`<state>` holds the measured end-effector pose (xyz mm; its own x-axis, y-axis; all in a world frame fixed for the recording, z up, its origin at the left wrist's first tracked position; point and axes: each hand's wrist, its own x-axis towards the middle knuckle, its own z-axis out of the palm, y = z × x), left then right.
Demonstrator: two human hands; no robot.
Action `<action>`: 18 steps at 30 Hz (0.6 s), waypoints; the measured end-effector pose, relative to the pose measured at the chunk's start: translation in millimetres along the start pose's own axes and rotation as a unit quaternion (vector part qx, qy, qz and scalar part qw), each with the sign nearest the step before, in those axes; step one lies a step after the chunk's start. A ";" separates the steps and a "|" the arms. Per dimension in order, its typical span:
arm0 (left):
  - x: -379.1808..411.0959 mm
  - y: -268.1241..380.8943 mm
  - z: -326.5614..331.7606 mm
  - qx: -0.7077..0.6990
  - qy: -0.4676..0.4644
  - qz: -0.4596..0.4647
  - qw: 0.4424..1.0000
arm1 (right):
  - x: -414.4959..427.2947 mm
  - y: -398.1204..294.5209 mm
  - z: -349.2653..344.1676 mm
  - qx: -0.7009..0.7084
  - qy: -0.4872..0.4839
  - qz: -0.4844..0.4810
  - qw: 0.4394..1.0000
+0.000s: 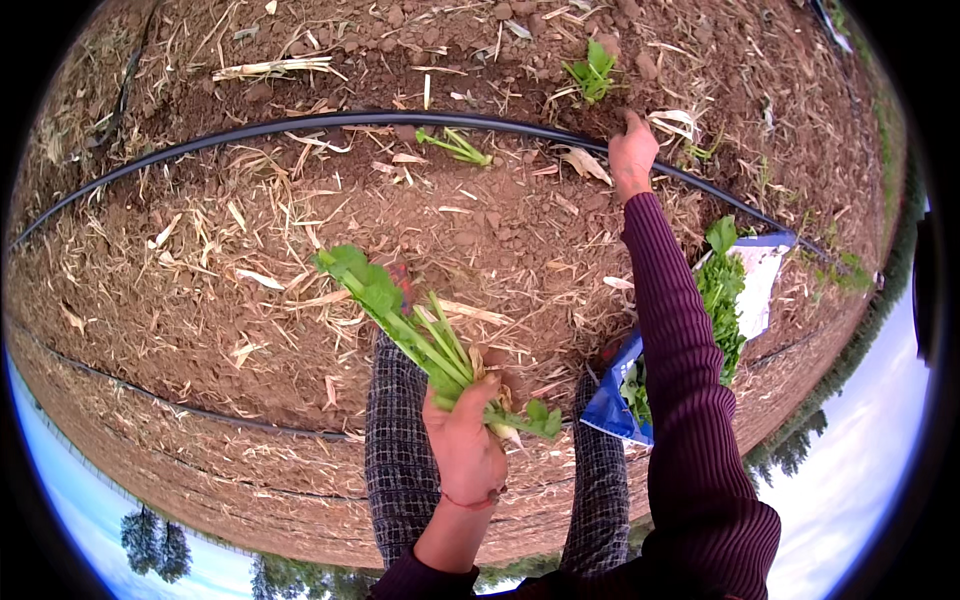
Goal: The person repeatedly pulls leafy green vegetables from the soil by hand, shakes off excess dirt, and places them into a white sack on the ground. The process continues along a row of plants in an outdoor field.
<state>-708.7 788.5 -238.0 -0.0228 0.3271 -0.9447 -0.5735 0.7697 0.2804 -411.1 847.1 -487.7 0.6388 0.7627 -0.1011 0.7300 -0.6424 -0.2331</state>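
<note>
My left hand [466, 431] grips a bunch of leafy green plants [405, 322] with pale stems, held above the ground between my legs; a whitish root end shows below the fingers. My right hand [634, 154] reaches down to the soil beside the black drip hose, its fingertips just below and right of a small upright green plant [592, 73]. Whether those fingers hold anything is hidden. A cut-looking green seedling [459, 150] lies on the soil on the near side of the hose. A blue and white bag [761, 281] full of leafy greens [720, 300] lies partly behind my right forearm.
The black drip hose [397, 118] curves across the brown soil. Dry straw and husks are scattered over the ground, with a bundle of dry stalks [274, 67] at the upper left. More thin hoses [225, 415] run behind my legs. Trees stand along the field's edge.
</note>
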 end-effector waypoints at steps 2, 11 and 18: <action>1.0 -2.5 1.5 0.007 -0.003 -0.009 1.000 | 31.0 22.3 5.8 -0.083 -0.057 0.043 0.994; 5.4 -12.6 3.7 0.037 0.022 -0.008 0.999 | 30.3 -13.9 23.8 0.000 -0.174 0.062 0.983; 3.4 -9.0 12.3 0.078 0.017 0.012 0.997 | -32.8 10.1 -15.8 0.223 -0.080 0.132 0.962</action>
<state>-693.6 789.4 -241.6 -0.0645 0.3307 -0.9415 -0.4384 0.8382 0.3244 -420.7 814.4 -471.4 0.7160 0.6024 -0.3528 0.3477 -0.7459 -0.5680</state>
